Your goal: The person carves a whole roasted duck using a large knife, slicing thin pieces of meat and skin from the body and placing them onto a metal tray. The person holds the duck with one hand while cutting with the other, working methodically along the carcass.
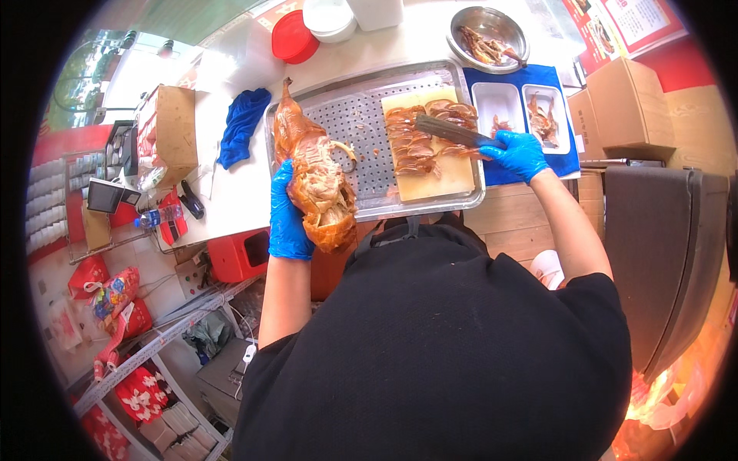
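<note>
My left hand [287, 219], in a blue glove, is closed around the side of a roast duck [296, 138]. The duck's neck points away from me, and pale meat shows where the skin is cut away. It lies along the left side of a perforated metal tray [367, 146], its near end reaching past the edge. My gloved right hand [520, 156] grips a knife [455, 131]. Its broad blade points left over the duck slices [411, 142], which are set in rows on a yellowish cutting board [437, 186] at the tray's right.
Right of the tray, two white containers [492, 92] with duck pieces rest on a blue cloth [550, 164]. A steel bowl [455, 48] of bones stands behind. Red and white tubs [294, 37] are at the back. Another blue cloth [244, 127] and a cardboard box [173, 127] lie left.
</note>
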A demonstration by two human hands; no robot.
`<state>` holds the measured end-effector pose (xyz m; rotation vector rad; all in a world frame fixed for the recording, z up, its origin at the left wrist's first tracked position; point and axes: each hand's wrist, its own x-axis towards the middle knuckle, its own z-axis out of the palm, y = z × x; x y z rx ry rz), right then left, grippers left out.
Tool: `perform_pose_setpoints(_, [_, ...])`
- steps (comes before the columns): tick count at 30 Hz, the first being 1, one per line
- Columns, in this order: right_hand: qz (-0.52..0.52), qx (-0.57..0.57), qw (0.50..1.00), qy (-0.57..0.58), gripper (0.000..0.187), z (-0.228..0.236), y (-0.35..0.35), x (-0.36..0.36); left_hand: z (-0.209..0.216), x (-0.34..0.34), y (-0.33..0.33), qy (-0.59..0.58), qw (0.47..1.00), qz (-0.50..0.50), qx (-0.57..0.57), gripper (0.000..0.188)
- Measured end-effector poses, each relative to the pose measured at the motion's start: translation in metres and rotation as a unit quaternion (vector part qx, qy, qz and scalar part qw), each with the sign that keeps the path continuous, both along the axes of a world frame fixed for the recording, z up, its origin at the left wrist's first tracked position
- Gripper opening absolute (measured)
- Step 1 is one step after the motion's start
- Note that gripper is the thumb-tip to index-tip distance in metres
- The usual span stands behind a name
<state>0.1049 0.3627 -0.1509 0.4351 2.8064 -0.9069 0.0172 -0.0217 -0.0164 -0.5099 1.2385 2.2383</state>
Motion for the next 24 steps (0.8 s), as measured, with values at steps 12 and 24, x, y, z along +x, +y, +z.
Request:
perform_pose_setpoints(12, [0.035, 0.065, 0.997, 0.027, 0.051, -0.013, 0.005, -0.009, -0.005, 0.0, -0.006, 0.001, 1.0, -0.007, 0.007, 0.048])
perform_pose_setpoints(24, [-0.069, -0.053, 0.995, 0.055, 0.051, -0.007, 0.014, -0.011, -0.011, -0.005, -0.011, 0.03, 0.999, -0.024, 0.014, 0.059])
